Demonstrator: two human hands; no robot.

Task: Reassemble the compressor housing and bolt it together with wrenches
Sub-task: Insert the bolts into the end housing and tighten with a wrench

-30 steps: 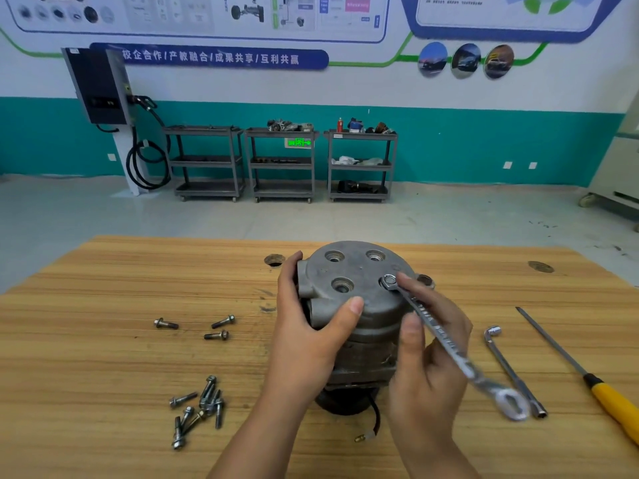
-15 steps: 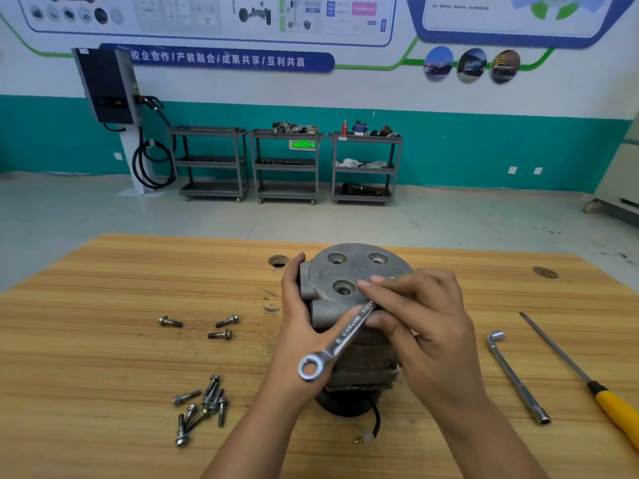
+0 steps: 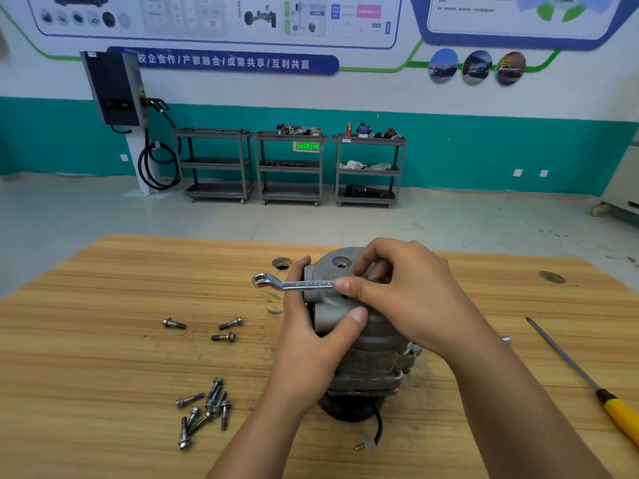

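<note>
Head camera: where does the compressor (image 3: 377, 344) stand?
– Lower middle of the frame, upright on the wooden table (image 3: 103, 357). Its round grey top faces up, with an open hole showing in it. A black wire (image 3: 379, 425) with a small plug trails from its base toward the bottom edge.
– And the left hand (image 3: 311, 344)?
– It grips the compressor's left side, thumb curled across the front and fingers round the back.
– The right hand (image 3: 408, 295)?
– It sits over the top of the compressor, thumb and fingers pinching the shaft of a wrench (image 3: 297, 284). The wrench lies about level and points toward the left of the frame, its ring end sticking out free past the left hand. Its other end is hidden under the right hand, so I cannot tell whether it sits on anything.
– Loose parts?
– On the table left of the compressor lie three bolts (image 3: 230, 323), apart from one another. Lower down, left of the left forearm, a heap of bolts (image 3: 207, 406) lies jumbled together.
– Anything on the right?
– Near the right edge a screwdriver (image 3: 619, 413) with a yellow handle lies on the table, its shaft pointing up and left, well apart from the compressor.
– Background?
– In the upper middle, grey carts (image 3: 290, 165) stand in a row against a teal-and-white wall. At upper left a dark box (image 3: 116, 88) with a looped cable hangs on that wall.
</note>
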